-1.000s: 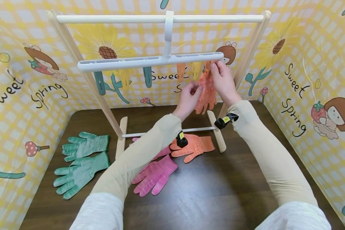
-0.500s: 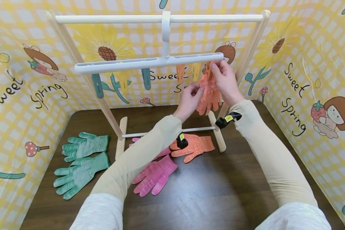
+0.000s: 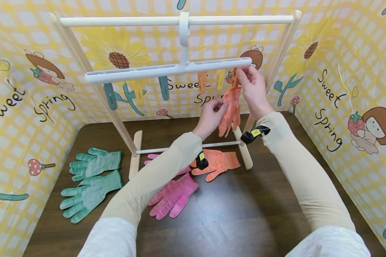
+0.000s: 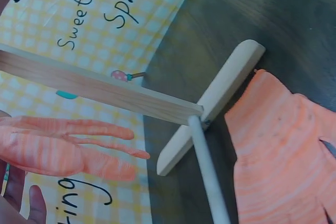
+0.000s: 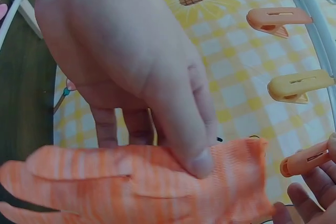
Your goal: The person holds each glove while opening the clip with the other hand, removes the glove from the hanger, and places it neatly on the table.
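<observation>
Below the white clip hanger (image 3: 167,69), the left hand (image 3: 210,117) pinches the hanging orange glove (image 3: 229,109) by its palm side; just right, the right hand (image 3: 252,91) pinches an orange clothespin (image 5: 307,161) at the glove's cuff.

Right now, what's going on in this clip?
A person is hanging an orange glove on a white peg hanger on a wooden rack. The left hand pinches the glove near its cuff, while the right hand holds an orange peg beside the cuff. Another orange glove, two pink and two green gloves lie on the table.
</observation>
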Demonstrator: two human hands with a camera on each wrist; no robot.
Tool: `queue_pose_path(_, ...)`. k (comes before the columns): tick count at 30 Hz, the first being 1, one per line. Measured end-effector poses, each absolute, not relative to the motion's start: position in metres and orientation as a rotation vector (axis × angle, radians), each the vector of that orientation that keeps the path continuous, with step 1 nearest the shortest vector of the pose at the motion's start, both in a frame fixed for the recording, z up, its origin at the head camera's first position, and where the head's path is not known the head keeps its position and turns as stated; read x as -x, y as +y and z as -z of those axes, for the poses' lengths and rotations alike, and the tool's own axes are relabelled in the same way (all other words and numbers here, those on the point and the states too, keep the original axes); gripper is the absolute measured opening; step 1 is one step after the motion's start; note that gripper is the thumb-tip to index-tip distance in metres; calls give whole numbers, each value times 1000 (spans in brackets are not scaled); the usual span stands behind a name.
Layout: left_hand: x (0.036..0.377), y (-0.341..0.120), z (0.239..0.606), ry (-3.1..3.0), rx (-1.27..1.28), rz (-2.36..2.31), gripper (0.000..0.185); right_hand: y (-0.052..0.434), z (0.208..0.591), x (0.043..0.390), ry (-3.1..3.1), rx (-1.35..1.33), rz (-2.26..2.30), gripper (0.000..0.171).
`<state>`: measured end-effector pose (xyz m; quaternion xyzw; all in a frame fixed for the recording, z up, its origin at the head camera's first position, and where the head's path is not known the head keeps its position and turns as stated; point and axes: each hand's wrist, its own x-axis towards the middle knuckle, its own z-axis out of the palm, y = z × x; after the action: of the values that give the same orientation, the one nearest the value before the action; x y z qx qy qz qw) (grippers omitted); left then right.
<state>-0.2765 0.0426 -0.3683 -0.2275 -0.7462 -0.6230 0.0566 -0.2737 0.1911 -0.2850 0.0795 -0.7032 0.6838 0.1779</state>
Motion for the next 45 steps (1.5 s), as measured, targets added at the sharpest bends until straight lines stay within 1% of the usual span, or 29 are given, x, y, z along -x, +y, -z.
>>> queue_pose_path(4, 276, 40, 376, -2229, 729, 1890, 18, 192, 287, 273, -1989, -265, -1950, 13)
queue_pose_path(10, 274, 36, 384, -2238, 723, 1911, 17, 192, 290, 271, -2031, -249, -1908, 19)
queue_pose_path(21, 269, 23, 394, -2284, 685, 1902, 17, 191, 292, 270, -2010, -245, -1916, 17)
queue_pose_path(24, 269, 21, 397, -2287, 685, 1887, 17, 191, 292, 269, -2010, -240, -1914, 20)
queue_pose_path(31, 264, 14, 399, -2328, 683, 1868, 18, 193, 293, 268, -2045, -266, -1901, 34)
queue_pose_path(33, 262, 13, 399, -2343, 684, 1865, 17, 193, 294, 267, -2042, -273, -1906, 34)
queue_pose_path(40, 255, 8, 401, -2370, 696, 1866, 16, 194, 297, 262, -2072, -260, -1926, 26)
queue_pose_path(45, 247, 2, 401, -2400, 692, 1875, 18, 195, 302, 257, -2103, -198, -1960, 35)
